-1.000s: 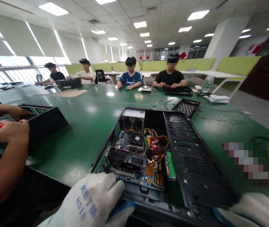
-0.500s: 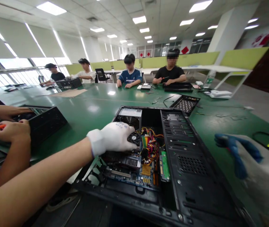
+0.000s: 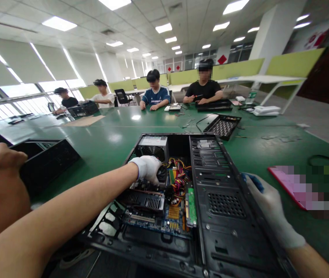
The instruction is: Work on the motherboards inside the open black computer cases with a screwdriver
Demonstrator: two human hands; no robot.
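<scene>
An open black computer case [image 3: 225, 231] lies on the green table in front of me. My left hand [image 3: 150, 168], in a white glove, reaches inside with its fingers curled round the round black CPU fan [image 3: 162, 173]. Coloured cables [image 3: 179, 173] and a green circuit board [image 3: 192, 206] sit right of that fan, and the power supply [image 3: 153, 144] is behind it. My right hand [image 3: 264, 200], in a white glove with blue fingers, rests against the case's right side; its fingertips are partly hidden behind the edge.
At the left, a person's fist [image 3: 5, 158] holds something orange beside another black case [image 3: 51, 162]. A pink object [image 3: 292, 185] lies at the right. Beyond my case is a perforated black panel [image 3: 222, 125]. Several people sit across the table.
My right hand has moved left onto the case's side, uncovering the pink object. My left hand has closed more round the fan. The neighbour's hand with the orange thing has lifted slightly.
</scene>
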